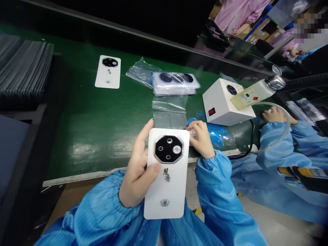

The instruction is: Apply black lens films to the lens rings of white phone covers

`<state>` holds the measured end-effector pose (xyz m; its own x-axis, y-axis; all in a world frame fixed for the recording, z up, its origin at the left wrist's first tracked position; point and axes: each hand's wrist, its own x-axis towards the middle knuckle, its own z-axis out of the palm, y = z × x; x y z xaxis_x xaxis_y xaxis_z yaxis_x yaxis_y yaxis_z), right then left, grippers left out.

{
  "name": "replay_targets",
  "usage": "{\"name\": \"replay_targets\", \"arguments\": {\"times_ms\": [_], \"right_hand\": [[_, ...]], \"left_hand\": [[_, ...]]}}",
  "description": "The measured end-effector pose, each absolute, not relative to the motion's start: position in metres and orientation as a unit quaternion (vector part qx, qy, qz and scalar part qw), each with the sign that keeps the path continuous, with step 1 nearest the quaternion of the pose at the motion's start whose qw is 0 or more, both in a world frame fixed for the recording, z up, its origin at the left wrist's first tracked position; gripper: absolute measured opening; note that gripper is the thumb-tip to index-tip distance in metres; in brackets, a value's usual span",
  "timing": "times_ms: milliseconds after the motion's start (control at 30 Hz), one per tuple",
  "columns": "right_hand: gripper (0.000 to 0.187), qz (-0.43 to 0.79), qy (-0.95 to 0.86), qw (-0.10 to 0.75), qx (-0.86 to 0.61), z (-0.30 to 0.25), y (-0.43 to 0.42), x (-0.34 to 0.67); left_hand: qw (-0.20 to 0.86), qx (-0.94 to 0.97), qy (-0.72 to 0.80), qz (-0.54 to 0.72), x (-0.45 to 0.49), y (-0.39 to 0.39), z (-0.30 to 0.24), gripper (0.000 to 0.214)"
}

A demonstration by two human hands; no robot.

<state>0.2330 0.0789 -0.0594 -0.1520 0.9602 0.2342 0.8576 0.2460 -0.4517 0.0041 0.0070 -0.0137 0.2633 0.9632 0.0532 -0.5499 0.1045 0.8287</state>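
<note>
Green conveyor belt (102,116) runs across the bench under dark surroundings, and just nearer than it the left hand (137,174) is wrapped around a white glossy phone (166,184), back face up. The fingers close on its left edge and the thumb lies across the back, its tip touching the lower rim of the black octagonal camera plate (168,149). The right hand (202,140) sits at the phone's top right corner with fingers curled in, but whether they pinch anything cannot be told.

Just beyond the grip lies an empty clear plastic bag (169,104), and further beyond it a stack of bagged white phones (175,83). Well off to the far left of the grip lies a second bare white phone (108,72). To the right stands a white square box with a red switch (222,102), and past that a co-worker's hand (273,114) in a blue sleeve.

Judging by the hold, the corner work would go best with the thumb drawn back off the lens glass, the phone carried by its edges, and kept level so that the right fingers meet only the corner
</note>
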Motion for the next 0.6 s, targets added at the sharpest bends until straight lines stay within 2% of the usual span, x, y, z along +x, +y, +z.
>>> {"name": "replay_targets", "arguments": {"times_ms": [200,400,600], "right_hand": [[0.007,0.122,-0.733,0.307,-0.595,-0.059,0.080,0.230],[0.005,0.162,-0.679,0.448,-0.558,-0.050,0.071,0.229],[0.007,0.220,-0.620,0.556,-0.508,-0.015,0.044,0.215]], "left_hand": [[0.691,0.414,0.218,0.551,0.010,0.001,-0.003,0.066],[0.645,0.465,0.217,0.567,0.012,-0.004,0.005,0.068],[0.590,0.517,0.259,0.563,0.012,-0.005,0.008,0.070]]}}
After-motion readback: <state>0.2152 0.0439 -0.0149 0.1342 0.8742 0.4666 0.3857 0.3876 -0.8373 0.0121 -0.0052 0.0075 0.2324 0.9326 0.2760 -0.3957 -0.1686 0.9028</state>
